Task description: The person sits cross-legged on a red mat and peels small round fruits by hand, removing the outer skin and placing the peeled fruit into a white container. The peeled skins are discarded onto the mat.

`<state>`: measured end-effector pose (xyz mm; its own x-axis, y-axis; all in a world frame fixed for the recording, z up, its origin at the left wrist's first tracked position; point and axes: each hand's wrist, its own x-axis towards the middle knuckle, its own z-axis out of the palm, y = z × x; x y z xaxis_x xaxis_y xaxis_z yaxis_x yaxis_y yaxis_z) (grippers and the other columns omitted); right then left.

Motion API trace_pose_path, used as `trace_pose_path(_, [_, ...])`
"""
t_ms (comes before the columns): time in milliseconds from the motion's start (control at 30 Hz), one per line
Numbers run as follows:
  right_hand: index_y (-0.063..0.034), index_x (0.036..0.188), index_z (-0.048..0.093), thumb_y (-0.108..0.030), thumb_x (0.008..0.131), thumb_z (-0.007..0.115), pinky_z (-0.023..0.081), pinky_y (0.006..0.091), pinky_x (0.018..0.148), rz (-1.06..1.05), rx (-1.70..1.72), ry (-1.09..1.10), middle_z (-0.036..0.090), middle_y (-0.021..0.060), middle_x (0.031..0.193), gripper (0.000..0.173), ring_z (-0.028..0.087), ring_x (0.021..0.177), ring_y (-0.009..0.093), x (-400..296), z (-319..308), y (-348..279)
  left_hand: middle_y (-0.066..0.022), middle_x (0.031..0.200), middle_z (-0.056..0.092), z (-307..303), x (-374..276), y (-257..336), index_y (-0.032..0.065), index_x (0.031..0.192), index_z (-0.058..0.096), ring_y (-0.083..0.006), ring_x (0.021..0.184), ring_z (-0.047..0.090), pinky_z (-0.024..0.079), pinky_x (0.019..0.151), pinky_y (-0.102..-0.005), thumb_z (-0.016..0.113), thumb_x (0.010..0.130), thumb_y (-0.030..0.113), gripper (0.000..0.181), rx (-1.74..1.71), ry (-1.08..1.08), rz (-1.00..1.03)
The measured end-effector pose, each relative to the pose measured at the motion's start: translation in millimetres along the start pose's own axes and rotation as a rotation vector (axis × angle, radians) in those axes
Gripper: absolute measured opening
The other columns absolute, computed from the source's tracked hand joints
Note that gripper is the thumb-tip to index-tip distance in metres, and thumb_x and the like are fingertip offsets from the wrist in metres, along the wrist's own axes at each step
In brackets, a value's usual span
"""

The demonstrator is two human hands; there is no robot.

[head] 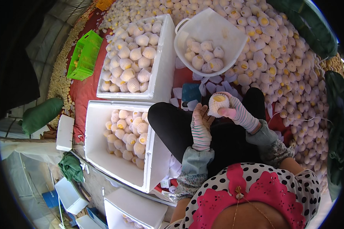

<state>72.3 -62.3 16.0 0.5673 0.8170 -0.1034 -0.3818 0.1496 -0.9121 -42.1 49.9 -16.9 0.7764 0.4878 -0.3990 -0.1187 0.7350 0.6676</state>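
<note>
My right hand (236,110), in a striped knit glove, holds a yellow fruit in a white foam net sleeve (218,105). Close beside it on the left is my left hand (201,124) in a striped glove, fingers apart and nothing in the palm. A white plastic basket (218,27) with several sleeved fruits inside stands beyond my hands. To the left, one white foam box (164,57) is heaped with sleeved fruits, and a second foam box (149,160) nearer to me is partly filled with them. A blue phone-like object (191,93) and loose foam sleeves (212,86) lie before my knees.
A large pile of sleeved fruits (275,57) spreads ahead and to the right. A green plastic crate (86,55) stands on the red ground sheet (87,94) at the far left. More foam boxes (134,206) and a green sack (41,114) are at the left edge.
</note>
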Motion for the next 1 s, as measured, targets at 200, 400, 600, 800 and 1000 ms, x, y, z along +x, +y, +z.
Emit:
trace_pose_path(200, [-0.0047, 0.119, 0.051, -0.044, 0.09, 0.059, 0.045, 0.0249, 0.087, 0.08, 0.115, -0.019, 0.057, 0.0024, 0.109, 0.049, 0.053, 0.1, 0.01, 8.9, 11.6, -1.5, -0.0104, 0.143, 0.035, 24.5, -17.6, 22.0, 0.0053, 0.147, 0.022, -0.0218, 0.129, 0.038, 0.031, 0.108, -0.0344, 0.054, 0.095, 0.023, 0.063, 0.325, -0.224, 0.401])
trace_pose_path(400, [-0.0039, 0.125, 0.048, -0.044, 0.093, 0.054, 0.044, 0.0225, 0.086, 0.052, 0.078, -0.098, 0.056, 0.0017, 0.11, 0.052, 0.053, 0.098, 0.01, 17.8, 13.3, 4.4, -0.0121, 0.138, 0.042, 10.5, -7.2, 27.3, 0.0012, 0.144, 0.029, -0.0202, 0.123, 0.044, 0.035, 0.104, -0.0316, 0.061, 0.09, 0.01, 0.063, 0.246, -0.234, 0.419])
trace_pose_path(600, [0.0009, 0.136, 0.033, -0.041, 0.088, 0.06, 0.047, 0.0282, 0.084, -0.116, -0.346, 0.153, 0.053, 0.0115, 0.117, 0.069, 0.055, 0.098, 0.017, 23.8, 35.3, -3.4, -0.0139, 0.131, 0.051, 13.5, -6.0, 19.4, -0.004, 0.138, 0.037, -0.0189, 0.119, 0.049, 0.037, 0.103, -0.0292, 0.05, 0.095, 0.004, 0.046, 0.51, -0.009, 0.553])
trace_pose_path(800, [0.0042, 0.139, 0.027, -0.042, 0.092, 0.053, 0.038, 0.0319, 0.098, -0.142, -0.25, 0.109, 0.046, 0.018, 0.128, 0.071, 0.047, 0.117, 0.023, 34.8, 60.4, -5.2, -0.0177, 0.141, 0.033, 7.3, 3.5, 33.9, 0.0023, 0.148, 0.009, -0.0272, 0.129, 0.039, 0.032, 0.106, -0.035, 0.063, 0.086, 0.006, 0.081, 0.537, -0.128, 0.617])
trace_pose_path(1000, [0.0033, 0.141, 0.025, -0.04, 0.095, 0.049, 0.034, 0.0323, 0.103, -0.176, -0.216, -0.077, 0.044, 0.0162, 0.132, 0.068, 0.043, 0.121, 0.021, 44.4, 83.4, -4.7, -0.0154, 0.131, 0.045, -14.3, 15.8, 69.9, 0.0032, 0.145, 0.019, -0.0235, 0.12, 0.047, 0.039, 0.102, -0.035, 0.075, 0.08, 0.02, 0.088, 0.724, -0.011, 0.674])
